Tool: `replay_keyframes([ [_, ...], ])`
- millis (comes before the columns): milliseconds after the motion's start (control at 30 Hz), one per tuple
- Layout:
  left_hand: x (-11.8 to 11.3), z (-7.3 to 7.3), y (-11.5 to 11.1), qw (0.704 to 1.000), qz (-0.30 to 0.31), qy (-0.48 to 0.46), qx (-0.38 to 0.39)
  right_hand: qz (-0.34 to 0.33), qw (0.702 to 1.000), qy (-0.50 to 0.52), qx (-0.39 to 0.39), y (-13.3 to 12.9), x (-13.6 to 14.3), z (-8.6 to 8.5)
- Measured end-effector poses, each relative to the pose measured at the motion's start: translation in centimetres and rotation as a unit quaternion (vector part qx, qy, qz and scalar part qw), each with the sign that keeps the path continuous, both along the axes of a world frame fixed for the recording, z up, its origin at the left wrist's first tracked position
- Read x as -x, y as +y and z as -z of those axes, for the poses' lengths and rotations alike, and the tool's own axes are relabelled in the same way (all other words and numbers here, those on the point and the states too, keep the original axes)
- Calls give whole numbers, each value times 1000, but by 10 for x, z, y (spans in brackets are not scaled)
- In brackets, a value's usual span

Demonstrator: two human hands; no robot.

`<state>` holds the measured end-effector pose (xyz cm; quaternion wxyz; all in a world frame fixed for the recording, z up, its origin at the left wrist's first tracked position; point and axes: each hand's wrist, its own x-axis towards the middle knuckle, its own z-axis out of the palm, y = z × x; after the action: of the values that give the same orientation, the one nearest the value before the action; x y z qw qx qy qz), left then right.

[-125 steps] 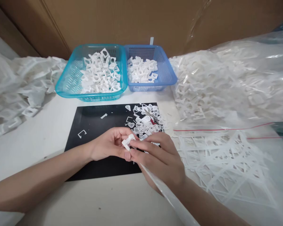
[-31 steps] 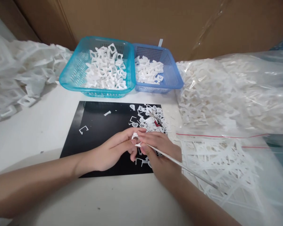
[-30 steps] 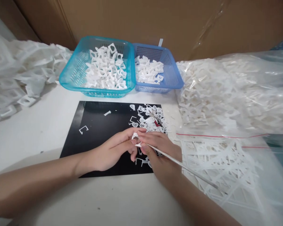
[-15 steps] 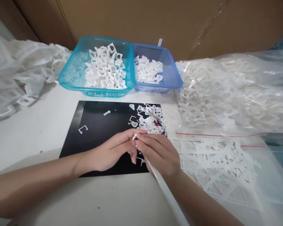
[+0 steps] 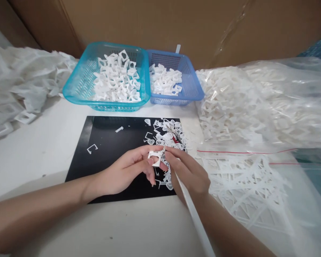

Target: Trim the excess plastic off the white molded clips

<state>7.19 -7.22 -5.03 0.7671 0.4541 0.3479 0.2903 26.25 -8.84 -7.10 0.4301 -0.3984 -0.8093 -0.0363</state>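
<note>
My left hand (image 5: 131, 166) pinches a small white plastic frame (image 5: 155, 158) with a rounded opening, above a black mat (image 5: 104, 175). Close against its right side, my right hand (image 5: 189, 171) has its fingers closed near the frame's edge; a long white strip (image 5: 192, 208) runs from beneath that hand toward the bottom of the view. Whether the fingertips hold the strip or a tiny piece is hidden. White scraps (image 5: 164, 137) lie heaped on the mat's right part, with a red-and-metal tool (image 5: 176, 137) among them.
Behind the mat, a teal basket (image 5: 79, 101) and a blue basket (image 5: 195, 85) hold white parts. Clear bags (image 5: 235, 107) of white pieces lie at right, lattice-like white sprues (image 5: 251, 192) nearer. More white pieces (image 5: 29, 82) are piled at left.
The white frame now shows between my left thumb and fingers, where it was mostly covered. My right hand has moved slightly right, and the view has shifted a little.
</note>
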Motion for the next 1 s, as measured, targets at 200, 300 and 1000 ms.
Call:
replay_keyframes([
  [200,-3,0,1,999,-31,16,-17,77,995,63,-3,10,-8,-15],
  [300,-5,-1,1,998,-50,35,-16,96,993,64,-19,13,-10,-19],
  [1000,-9,-2,4,991,-108,59,-53,-67,855,331,395,1,9,-28],
])
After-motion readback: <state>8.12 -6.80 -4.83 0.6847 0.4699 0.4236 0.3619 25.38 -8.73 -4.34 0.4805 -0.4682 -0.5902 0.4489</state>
